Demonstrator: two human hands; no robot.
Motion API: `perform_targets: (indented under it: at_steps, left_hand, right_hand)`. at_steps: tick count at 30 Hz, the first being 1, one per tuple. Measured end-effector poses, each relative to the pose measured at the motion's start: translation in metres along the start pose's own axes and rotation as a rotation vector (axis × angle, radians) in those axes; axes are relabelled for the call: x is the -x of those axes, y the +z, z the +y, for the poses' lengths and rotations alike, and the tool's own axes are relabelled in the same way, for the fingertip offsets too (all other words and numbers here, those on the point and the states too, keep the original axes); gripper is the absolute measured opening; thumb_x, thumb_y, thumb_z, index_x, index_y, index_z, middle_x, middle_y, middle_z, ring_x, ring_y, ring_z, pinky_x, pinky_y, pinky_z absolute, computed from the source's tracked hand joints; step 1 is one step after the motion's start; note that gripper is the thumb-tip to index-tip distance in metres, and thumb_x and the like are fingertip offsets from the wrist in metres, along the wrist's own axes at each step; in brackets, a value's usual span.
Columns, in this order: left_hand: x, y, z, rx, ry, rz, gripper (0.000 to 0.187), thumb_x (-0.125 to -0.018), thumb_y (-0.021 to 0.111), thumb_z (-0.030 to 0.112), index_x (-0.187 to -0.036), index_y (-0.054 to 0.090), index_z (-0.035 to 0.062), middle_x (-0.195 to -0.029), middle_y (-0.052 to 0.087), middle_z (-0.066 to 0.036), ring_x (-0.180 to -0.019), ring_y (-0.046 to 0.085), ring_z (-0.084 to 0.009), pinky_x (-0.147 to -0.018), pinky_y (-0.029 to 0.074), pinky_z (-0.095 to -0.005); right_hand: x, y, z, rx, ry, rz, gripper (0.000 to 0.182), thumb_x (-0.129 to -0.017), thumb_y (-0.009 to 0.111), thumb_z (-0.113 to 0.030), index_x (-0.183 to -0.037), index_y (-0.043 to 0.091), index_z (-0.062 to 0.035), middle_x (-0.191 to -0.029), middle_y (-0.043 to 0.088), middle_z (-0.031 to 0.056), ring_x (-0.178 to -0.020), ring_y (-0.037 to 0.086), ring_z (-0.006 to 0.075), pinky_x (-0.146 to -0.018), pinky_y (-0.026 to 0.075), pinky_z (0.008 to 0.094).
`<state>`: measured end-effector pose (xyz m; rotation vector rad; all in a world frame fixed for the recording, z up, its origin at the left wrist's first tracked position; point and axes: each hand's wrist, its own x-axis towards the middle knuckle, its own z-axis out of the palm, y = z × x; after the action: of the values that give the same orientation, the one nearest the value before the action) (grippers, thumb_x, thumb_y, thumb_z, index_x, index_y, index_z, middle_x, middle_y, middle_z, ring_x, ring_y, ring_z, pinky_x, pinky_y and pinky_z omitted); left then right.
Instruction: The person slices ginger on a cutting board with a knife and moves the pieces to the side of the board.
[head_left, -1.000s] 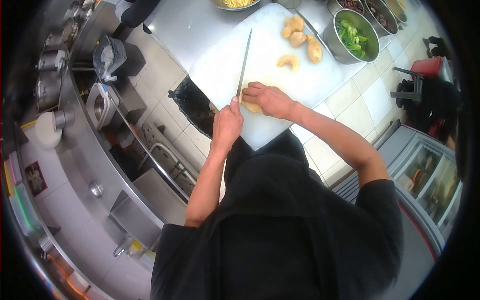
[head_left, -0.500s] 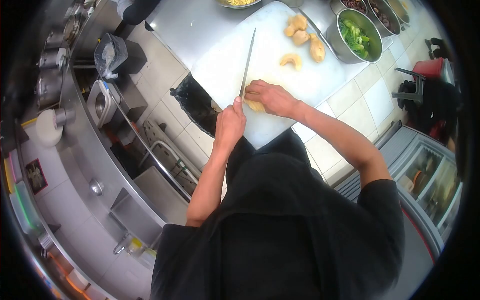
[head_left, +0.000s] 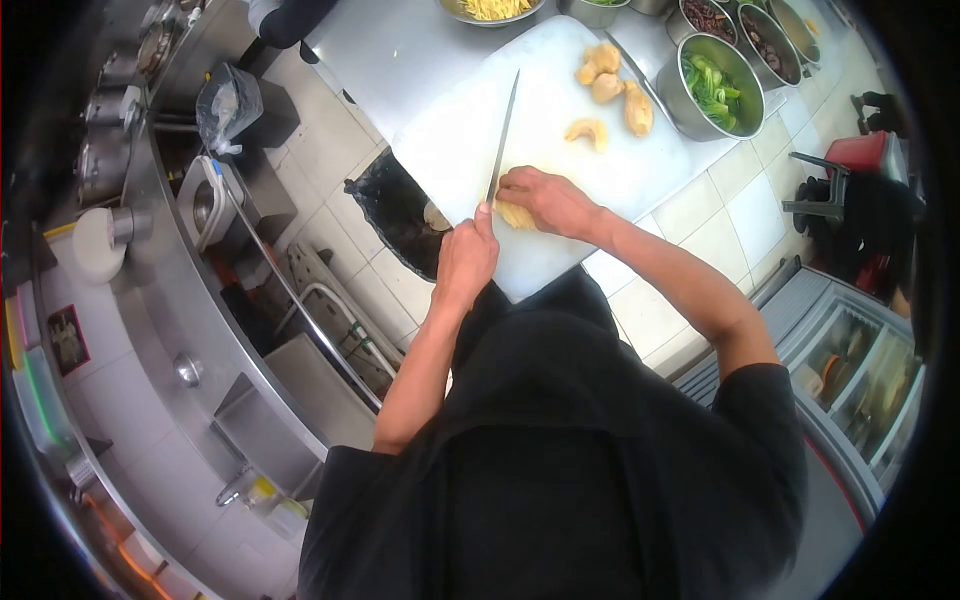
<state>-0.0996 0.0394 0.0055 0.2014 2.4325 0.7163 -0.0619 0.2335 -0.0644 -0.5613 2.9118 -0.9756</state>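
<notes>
My left hand (head_left: pixel 467 258) is closed round the handle of a long knife (head_left: pixel 507 120), whose blade points away from me over the white cutting board (head_left: pixel 440 130). Just right of the blade, my right hand (head_left: pixel 548 200) presses with bent fingers on a pale yellow sliced piece (head_left: pixel 516 216) near the board's close edge. Farther up the board lie a curved peeled piece (head_left: pixel 587 133) and several peeled, ginger-like chunks (head_left: pixel 606 87). A second knife (head_left: pixel 640 75) rests beside them, along the board's right side.
Steel pots with green vegetables (head_left: pixel 712 88) and dark food (head_left: pixel 768 45) stand at the upper right. A bowl of yellow shreds (head_left: pixel 495 10) is at the top. Below the board's left edge is a black-lined bin (head_left: pixel 395 205). Another person's dark sleeve (head_left: pixel 292 20) shows at upper left.
The whole view has shifted slightly, so the board and pots appear a little lower and to the right. Both hands keep their places at the knife and the sliced piece.
</notes>
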Motion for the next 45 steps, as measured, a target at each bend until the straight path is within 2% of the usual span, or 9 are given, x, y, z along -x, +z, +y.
perform_targets:
  at_steps: [5, 12, 14, 20, 22, 28, 35, 40, 45]
  left_hand:
    - [0.045, -0.001, -0.018, -0.011, -0.051, -0.012, 0.064, -0.112, 0.035, 0.038, -0.094, 0.070, -0.0124, -0.096, 0.066, -0.041, -0.097, 0.062, -0.0596, -0.091, 0.048, -0.0626]
    - [-0.013, 0.022, -0.012, 0.007, -0.001, 0.046, 0.069, -0.113, 0.031, 0.043, -0.096, 0.071, -0.0110, -0.098, 0.066, -0.041, -0.104, 0.061, -0.0584, -0.094, 0.048, -0.0599]
    - [-0.004, 0.009, -0.004, 0.015, 0.001, 0.059, 0.069, -0.112, 0.035, 0.042, -0.095, 0.070, -0.0146, -0.093, 0.065, -0.043, -0.099, 0.064, -0.0587, -0.095, 0.048, -0.0617]
    - [0.042, 0.006, -0.021, -0.003, -0.024, -0.035, 0.068, -0.112, 0.035, 0.042, -0.097, 0.071, -0.0137, -0.093, 0.065, -0.044, -0.099, 0.064, -0.0583, -0.095, 0.048, -0.0610]
    - [0.046, 0.015, -0.026, 0.026, -0.032, 0.039, 0.066, -0.113, 0.032, 0.040, -0.096, 0.072, -0.0108, -0.096, 0.066, -0.040, -0.101, 0.063, -0.0579, -0.094, 0.048, -0.0603]
    - [-0.012, 0.018, -0.005, 0.017, -0.005, 0.049, 0.071, -0.113, 0.032, 0.044, -0.096, 0.071, -0.0122, -0.095, 0.065, -0.043, -0.103, 0.061, -0.0601, -0.095, 0.048, -0.0596]
    - [0.048, 0.001, -0.012, -0.019, -0.089, -0.045, 0.069, -0.113, 0.031, 0.042, -0.098, 0.070, -0.0120, -0.098, 0.065, -0.042, -0.105, 0.059, -0.0600, -0.093, 0.047, -0.0596]
    - [0.019, 0.035, -0.024, 0.014, -0.009, 0.026, 0.068, -0.113, 0.032, 0.041, -0.098, 0.070, -0.0130, -0.097, 0.065, -0.041, -0.104, 0.060, -0.0599, -0.093, 0.048, -0.0598]
    - [-0.008, 0.014, 0.003, 0.011, -0.045, 0.021, 0.071, -0.113, 0.031, 0.043, -0.095, 0.070, -0.0136, -0.097, 0.065, -0.042, -0.104, 0.060, -0.0595, -0.094, 0.047, -0.0596]
  right_hand:
    - [-0.003, -0.001, 0.002, -0.009, 0.020, 0.000, 0.048, -0.081, 0.066, 0.005, -0.128, 0.069, -0.0067, -0.134, 0.064, 0.0109, -0.127, 0.059, 0.0302, -0.103, 0.054, 0.0393]
    - [-0.002, 0.001, 0.002, -0.036, -0.012, 0.043, 0.044, -0.083, 0.065, 0.005, -0.125, 0.070, -0.0053, -0.131, 0.066, 0.0127, -0.125, 0.061, 0.0318, -0.101, 0.054, 0.0404]
    - [-0.001, 0.000, 0.006, -0.053, -0.012, 0.071, 0.045, -0.080, 0.065, 0.005, -0.123, 0.070, -0.0053, -0.128, 0.067, 0.0115, -0.119, 0.062, 0.0321, -0.097, 0.055, 0.0411]
    - [-0.001, -0.002, 0.005, -0.089, -0.036, 0.112, 0.039, -0.083, 0.065, 0.005, -0.120, 0.071, -0.0044, -0.128, 0.067, 0.0129, -0.120, 0.063, 0.0328, -0.100, 0.055, 0.0410]
    - [-0.002, -0.006, 0.003, -0.083, -0.016, 0.098, 0.039, -0.083, 0.065, 0.005, -0.120, 0.072, -0.0042, -0.129, 0.067, 0.0129, -0.120, 0.063, 0.0325, -0.100, 0.055, 0.0408]
    - [0.001, 0.003, 0.005, -0.082, -0.012, 0.124, 0.036, -0.084, 0.065, 0.005, -0.118, 0.073, -0.0033, -0.127, 0.068, 0.0133, -0.118, 0.065, 0.0325, -0.098, 0.056, 0.0401]
    - [0.001, 0.004, 0.010, -0.078, -0.059, 0.191, 0.036, -0.084, 0.065, 0.005, -0.118, 0.074, -0.0040, -0.124, 0.069, 0.0137, -0.114, 0.066, 0.0324, -0.096, 0.056, 0.0399]
    - [0.002, 0.006, 0.007, -0.120, -0.026, 0.186, 0.033, -0.085, 0.066, 0.004, -0.116, 0.074, -0.0032, -0.121, 0.069, 0.0141, -0.113, 0.066, 0.0324, -0.095, 0.057, 0.0403]
    - [0.000, 0.003, 0.011, -0.098, -0.035, 0.207, 0.028, -0.085, 0.067, 0.003, -0.112, 0.074, -0.0012, -0.118, 0.070, 0.0140, -0.110, 0.067, 0.0326, -0.092, 0.057, 0.0404]
